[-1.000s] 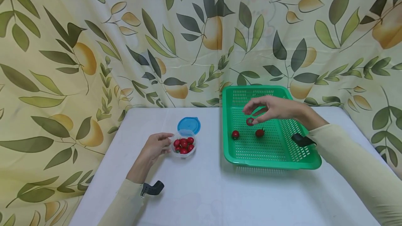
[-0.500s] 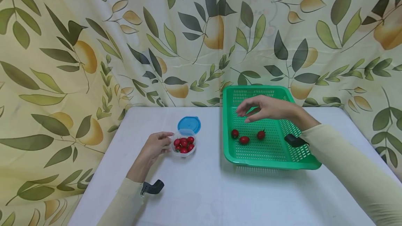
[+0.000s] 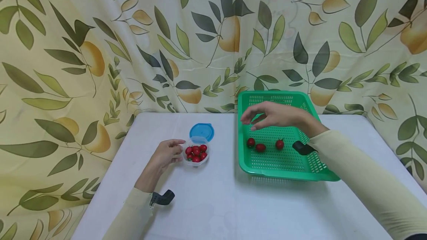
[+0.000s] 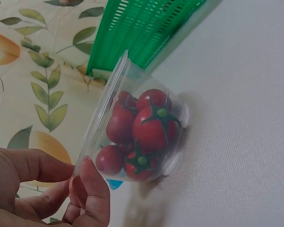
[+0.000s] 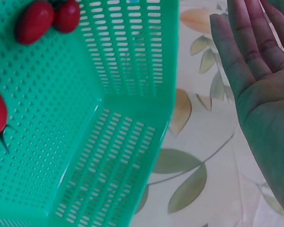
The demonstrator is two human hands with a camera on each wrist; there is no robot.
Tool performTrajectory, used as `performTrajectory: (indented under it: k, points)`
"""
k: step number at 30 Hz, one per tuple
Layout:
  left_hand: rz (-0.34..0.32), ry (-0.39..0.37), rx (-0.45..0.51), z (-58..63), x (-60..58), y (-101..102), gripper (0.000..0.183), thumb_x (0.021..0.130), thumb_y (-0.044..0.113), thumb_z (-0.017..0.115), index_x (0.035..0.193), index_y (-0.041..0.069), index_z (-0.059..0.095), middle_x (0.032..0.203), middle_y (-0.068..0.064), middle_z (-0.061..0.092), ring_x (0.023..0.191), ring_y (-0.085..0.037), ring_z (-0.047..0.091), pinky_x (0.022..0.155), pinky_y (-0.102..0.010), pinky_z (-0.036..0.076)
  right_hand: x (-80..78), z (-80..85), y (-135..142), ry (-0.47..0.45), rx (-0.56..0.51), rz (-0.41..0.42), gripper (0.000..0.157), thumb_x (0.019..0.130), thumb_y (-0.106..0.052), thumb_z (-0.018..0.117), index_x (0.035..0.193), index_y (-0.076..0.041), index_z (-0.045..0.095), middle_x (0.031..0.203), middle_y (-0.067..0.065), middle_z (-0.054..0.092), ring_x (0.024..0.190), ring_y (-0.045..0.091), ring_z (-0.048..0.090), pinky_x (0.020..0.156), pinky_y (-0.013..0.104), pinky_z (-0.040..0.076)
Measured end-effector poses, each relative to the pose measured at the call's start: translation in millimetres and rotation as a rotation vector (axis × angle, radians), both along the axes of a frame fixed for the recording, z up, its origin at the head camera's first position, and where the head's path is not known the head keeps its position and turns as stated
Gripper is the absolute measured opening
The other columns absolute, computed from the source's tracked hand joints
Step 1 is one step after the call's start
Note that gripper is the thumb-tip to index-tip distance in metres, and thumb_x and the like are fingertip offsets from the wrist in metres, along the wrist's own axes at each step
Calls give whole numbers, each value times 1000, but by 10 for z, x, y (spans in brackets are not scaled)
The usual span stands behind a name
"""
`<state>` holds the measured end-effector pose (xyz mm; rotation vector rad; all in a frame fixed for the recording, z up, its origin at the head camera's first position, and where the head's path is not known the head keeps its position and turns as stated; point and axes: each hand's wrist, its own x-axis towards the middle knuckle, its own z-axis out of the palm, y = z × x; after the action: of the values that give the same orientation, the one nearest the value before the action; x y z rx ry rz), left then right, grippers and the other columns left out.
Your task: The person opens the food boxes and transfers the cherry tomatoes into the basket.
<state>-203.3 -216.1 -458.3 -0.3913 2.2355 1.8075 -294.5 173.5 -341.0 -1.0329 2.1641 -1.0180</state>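
Observation:
My left hand (image 3: 165, 155) pinches the rim of a small clear plastic container (image 4: 92, 125) between thumb and fingers. Several red cherry tomatoes (image 4: 154, 128) with green calyxes fill it. In the head view the container stands on the white-covered table, left of centre. My right hand (image 3: 271, 115) hovers over the left half of a green perforated basket (image 3: 287, 175), fingers loosely bent and holding nothing. Below it, two cherry tomatoes (image 3: 260, 147) lie close together on the basket floor, with another tomato (image 3: 279, 144) to their right.
A round blue lid (image 3: 201, 132) lies on the table just behind the container. The white tablecloth (image 3: 213, 203) stretches in front of container and basket. Behind the table hangs a curtain (image 3: 207, 40) printed with leaves and fruit. Each wrist carries a black camera mount (image 3: 163, 197).
A tomato under my right hand's fingers has dropped to the basket floor, close to another. My right hand has drifted left over the basket. The left hand stays at the container.

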Motion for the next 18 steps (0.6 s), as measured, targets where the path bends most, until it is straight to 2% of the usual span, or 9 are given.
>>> performTrajectory:
  k: [5, 9, 18]
  points:
    - [-1, 2, 0, -2, -1, 1, 33, 101, 6, 57, 134, 3, 63, 107, -15, 58, 87, -24, 60, 73, -28, 60, -6, 12, -137, 1, 16, 27, 36, 94, -17, 74, 129, -15, 65, 126, 9, 67, 115, 28, 63, 102, 40, 53]
    - [1, 4, 0, -4, -3, -2, 33, 101, 7, 57, 133, 3, 63, 107, -15, 58, 87, -23, 60, 72, -27, 60, -20, 38, -276, 4, 30, 57, 36, 94, -17, 74, 129, -19, 66, 125, 2, 68, 114, 26, 64, 102, 42, 53]
    - [5, -6, 9, 1, -3, 10, 33, 101, 6, 57, 134, 3, 62, 106, -15, 57, 88, -23, 58, 73, -28, 60, -13, 115, -649, -11, 89, 151, 37, 94, -14, 73, 130, -16, 65, 125, 1, 66, 115, 22, 63, 100, 39, 54]
